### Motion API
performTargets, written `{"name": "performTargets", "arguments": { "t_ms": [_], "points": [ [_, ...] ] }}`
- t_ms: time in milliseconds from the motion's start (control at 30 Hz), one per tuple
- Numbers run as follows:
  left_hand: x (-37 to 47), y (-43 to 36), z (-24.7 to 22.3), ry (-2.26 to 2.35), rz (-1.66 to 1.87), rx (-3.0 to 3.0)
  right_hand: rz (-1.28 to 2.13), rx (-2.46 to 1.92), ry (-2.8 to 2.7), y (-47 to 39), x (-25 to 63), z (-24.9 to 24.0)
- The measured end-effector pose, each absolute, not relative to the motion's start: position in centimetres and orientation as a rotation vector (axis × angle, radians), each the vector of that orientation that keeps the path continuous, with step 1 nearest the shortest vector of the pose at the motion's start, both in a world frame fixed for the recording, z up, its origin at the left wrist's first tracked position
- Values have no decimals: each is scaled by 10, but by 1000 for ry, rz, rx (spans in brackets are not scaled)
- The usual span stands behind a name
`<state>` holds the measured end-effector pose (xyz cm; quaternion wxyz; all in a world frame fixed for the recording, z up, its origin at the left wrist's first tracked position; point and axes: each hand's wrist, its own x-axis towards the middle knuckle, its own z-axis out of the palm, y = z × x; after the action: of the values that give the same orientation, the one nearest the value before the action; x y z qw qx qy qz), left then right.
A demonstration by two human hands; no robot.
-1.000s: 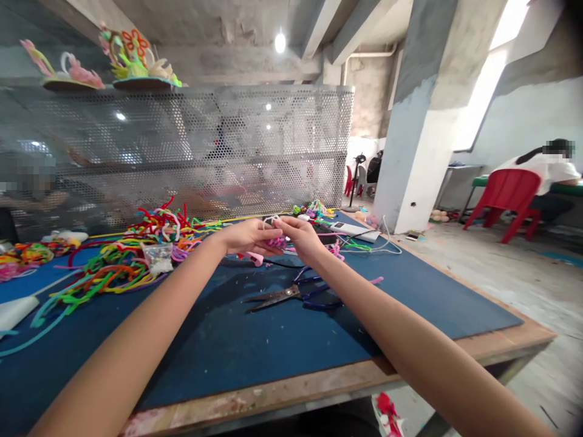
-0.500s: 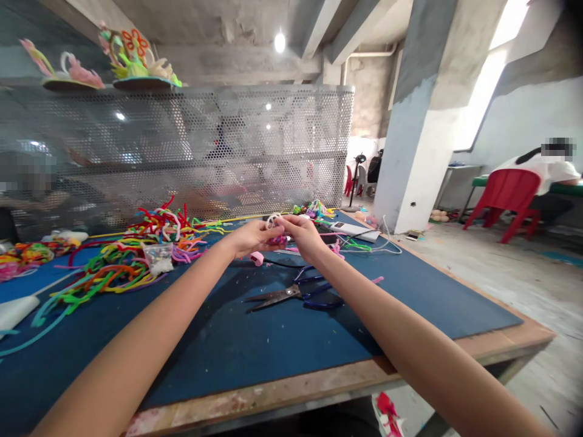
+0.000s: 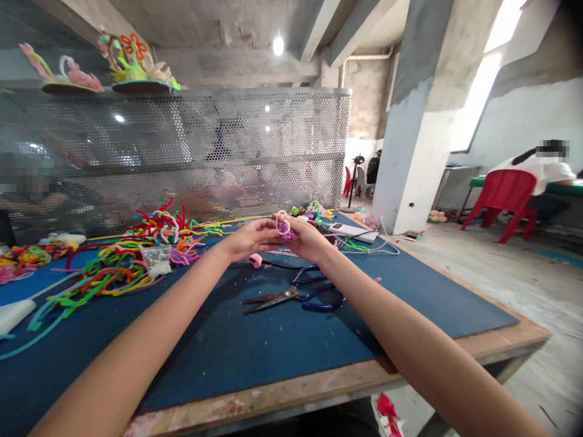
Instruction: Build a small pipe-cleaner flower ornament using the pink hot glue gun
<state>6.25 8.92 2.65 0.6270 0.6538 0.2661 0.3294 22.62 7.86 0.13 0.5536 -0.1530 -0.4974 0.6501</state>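
A small pink-and-purple fuzzy piece with a white loop (image 3: 285, 230), seemingly twisted pipe cleaners, rests in the fingers of my right hand (image 3: 306, 237), which is closed on it above the table. My left hand (image 3: 249, 239) is just to the left, its fingers apart and stretched towards the piece; whether the fingertips touch it is hard to tell. Below the hands lie blue-handled scissors (image 3: 291, 294), blades spread and pointing left. Behind the left hand's wrist is a small pink object with a black cable (image 3: 255, 260).
Tangled colourful pipe cleaners (image 3: 102, 270) and a clear plastic bag (image 3: 157, 261) lie on the left. A white power strip (image 3: 353, 232) with cables is at the back right. A perforated metal screen (image 3: 204, 152) stands behind the table. One person sits near a red chair (image 3: 505, 188).
The pink-and-purple piece has turned so its white loop faces me, resting in my right hand. My left fingers have loosened from it and spread.
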Motion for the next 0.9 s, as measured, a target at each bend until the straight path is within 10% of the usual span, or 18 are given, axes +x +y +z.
{"name": "performTargets", "arguments": {
  "t_ms": [233,600,900],
  "points": [
    [63,81,32,580,672,1390,1426,-538,-1263,76,228,1],
    [63,70,26,694,179,1450,330,-1425,-1626,105,285,-7],
    [11,30,6,995,693,1650,85,-1587,-2064,103,289,-23]
  ]
}}
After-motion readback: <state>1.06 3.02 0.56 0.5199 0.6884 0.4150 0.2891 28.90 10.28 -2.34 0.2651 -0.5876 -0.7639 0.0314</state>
